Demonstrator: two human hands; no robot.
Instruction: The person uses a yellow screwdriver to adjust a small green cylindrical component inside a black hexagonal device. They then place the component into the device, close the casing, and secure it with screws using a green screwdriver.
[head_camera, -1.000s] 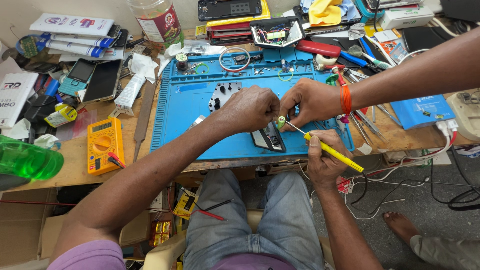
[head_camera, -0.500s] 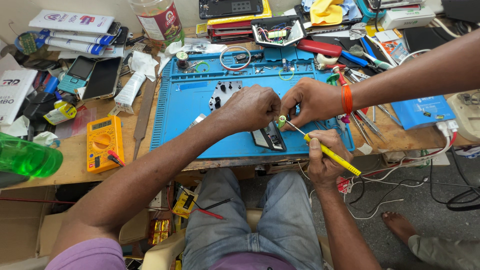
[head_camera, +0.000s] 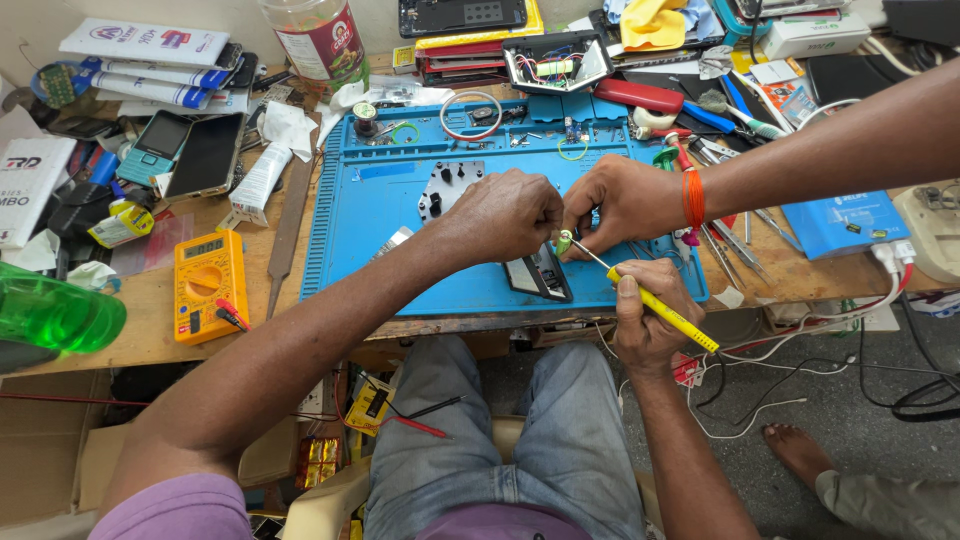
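My left hand (head_camera: 505, 215) is clenched over a small part above the opened phone (head_camera: 540, 272) on the blue mat (head_camera: 365, 240); my right hand (head_camera: 648, 318) grips a yellow screwdriver (head_camera: 655, 305), tip at the part. A helper's hand (head_camera: 625, 205) steadies it. Phone remains unassembled.

Left hand (head_camera: 505, 215) fisted, arm stretched forward; right hand (head_camera: 648, 325) closed in a grip just right of it.
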